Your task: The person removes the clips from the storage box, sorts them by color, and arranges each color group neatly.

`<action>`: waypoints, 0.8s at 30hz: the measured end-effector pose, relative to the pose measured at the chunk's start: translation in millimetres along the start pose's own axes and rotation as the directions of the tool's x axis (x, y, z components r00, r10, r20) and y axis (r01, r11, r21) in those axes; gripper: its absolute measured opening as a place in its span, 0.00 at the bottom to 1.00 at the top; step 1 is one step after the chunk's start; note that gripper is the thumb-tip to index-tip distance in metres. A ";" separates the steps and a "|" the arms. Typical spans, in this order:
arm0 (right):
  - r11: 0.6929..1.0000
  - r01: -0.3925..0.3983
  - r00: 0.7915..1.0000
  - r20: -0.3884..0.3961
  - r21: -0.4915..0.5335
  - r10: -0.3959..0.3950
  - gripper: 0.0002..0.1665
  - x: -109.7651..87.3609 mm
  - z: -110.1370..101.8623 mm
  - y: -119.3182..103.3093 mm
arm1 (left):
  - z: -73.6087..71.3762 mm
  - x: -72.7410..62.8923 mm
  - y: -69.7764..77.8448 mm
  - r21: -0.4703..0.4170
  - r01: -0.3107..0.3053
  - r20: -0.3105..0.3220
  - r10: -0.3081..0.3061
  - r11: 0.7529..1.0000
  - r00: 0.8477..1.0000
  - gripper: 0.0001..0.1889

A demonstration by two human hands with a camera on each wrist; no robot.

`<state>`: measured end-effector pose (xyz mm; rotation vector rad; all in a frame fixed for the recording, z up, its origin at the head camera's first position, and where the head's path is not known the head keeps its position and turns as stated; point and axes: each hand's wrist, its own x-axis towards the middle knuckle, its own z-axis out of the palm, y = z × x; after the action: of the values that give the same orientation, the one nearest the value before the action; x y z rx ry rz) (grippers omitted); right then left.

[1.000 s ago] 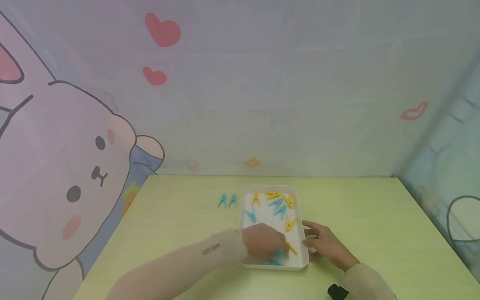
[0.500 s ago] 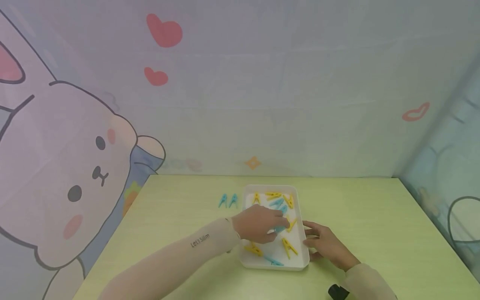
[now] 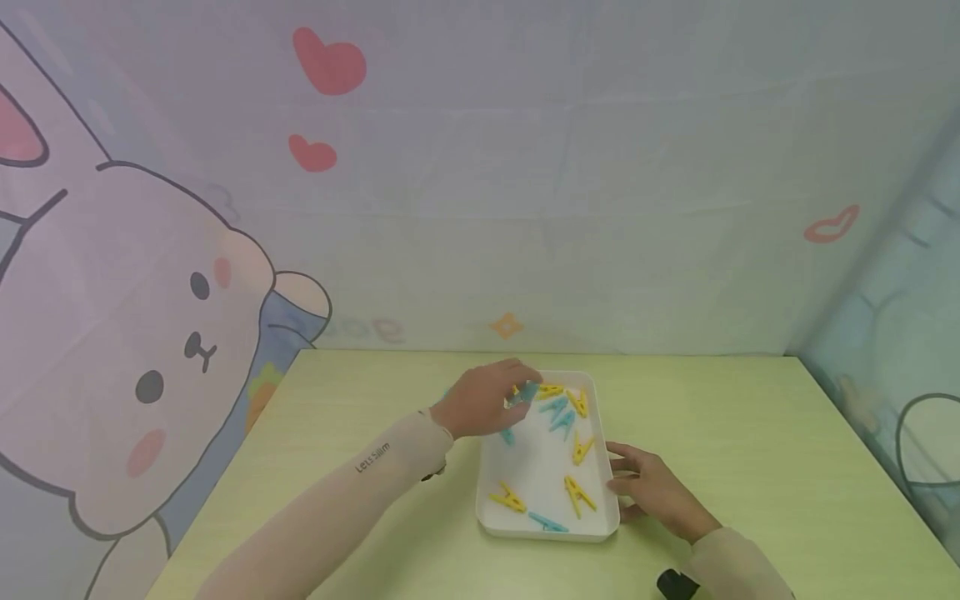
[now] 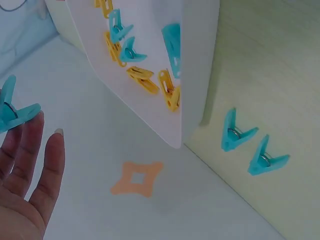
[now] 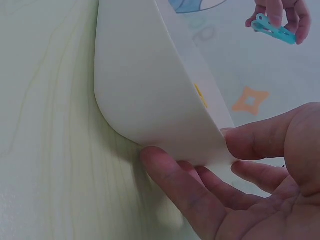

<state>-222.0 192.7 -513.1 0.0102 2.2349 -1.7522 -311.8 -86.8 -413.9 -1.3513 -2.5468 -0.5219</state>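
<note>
My left hand (image 3: 483, 402) pinches a blue clothespin (image 3: 525, 392) above the far left part of a white tray (image 3: 536, 458). In the left wrist view that clothespin (image 4: 17, 111) is at the fingertips, cut off by the frame's edge. Several yellow and blue clothespins lie spread in the tray, among them a yellow one (image 3: 579, 495) and a blue one (image 3: 548, 522) near its front. My right hand (image 3: 651, 492) rests its fingertips against the tray's right wall (image 5: 145, 85), and the fingers look relaxed.
Two blue clothespins lie side by side on the table left of the tray, one nearer it (image 4: 237, 131) and one farther (image 4: 267, 159); in the head view my left hand mostly hides them. A black object (image 3: 677, 583) sits at the front, by the right sleeve. A printed curtain (image 3: 570, 208) hangs behind.
My left hand has lifted a blue clothespin from the tray's front and carried it up and left over the far edge. My right hand has stayed at the tray's wall.
</note>
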 end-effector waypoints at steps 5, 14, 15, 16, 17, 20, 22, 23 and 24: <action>1.000 0.001 1.000 0.002 -0.007 -0.001 0.39 0.6 -0.2 0.6 | -2.6 -5.3 -24.7 -0.061 0.139 -0.061 -0.143 0.988 0.988 0.19; 1.000 -0.012 1.000 -0.003 0.005 0.012 0.38 -0.2 0.8 -1.8 | -2.3 -19.5 -66.0 -0.188 0.349 -0.143 -0.377 0.918 0.915 0.17; 1.000 -0.013 1.000 -0.004 0.005 0.013 0.38 -0.3 0.9 -2.0 | -1.6 -21.5 -70.4 -0.196 0.372 -0.145 -0.401 0.908 0.904 0.17; 1.000 -0.015 1.000 -0.005 0.006 0.015 0.38 -0.6 0.9 -2.1 | -0.3 -23.6 -75.5 -0.201 0.395 -0.141 -0.426 0.896 0.894 0.17; 1.000 -0.017 1.000 -0.007 0.008 0.017 0.38 -0.8 1.0 -2.2 | 0.7 -25.9 -79.9 -0.209 0.418 -0.139 -0.450 0.884 0.882 0.17; 1.000 -0.018 1.000 -0.005 0.014 0.018 0.38 -1.4 0.9 -2.3 | 4.6 -33.2 -93.4 -0.225 0.482 -0.128 -0.516 0.847 0.847 0.17; 1.000 -0.017 1.000 -0.002 0.018 0.017 0.38 -1.8 0.8 -2.3 | 7.6 -38.2 -102.1 -0.238 0.513 -0.122 -0.549 0.825 0.827 0.17; 1.000 -0.017 1.000 0.000 0.019 0.017 0.38 -1.8 0.7 -2.1 | 8.8 -40.5 -105.7 -0.242 0.527 -0.118 -0.564 0.815 0.818 0.17; 1.000 -0.013 1.000 0.002 0.017 0.013 0.38 -1.3 0.5 -1.9 | 10.5 -42.6 -109.7 -0.240 0.541 -0.113 -0.577 0.806 0.809 0.17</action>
<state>-221.0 192.0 -511.1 0.0264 2.2133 -1.7639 -379.4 -171.4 -461.2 -0.5170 -2.7688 -0.9729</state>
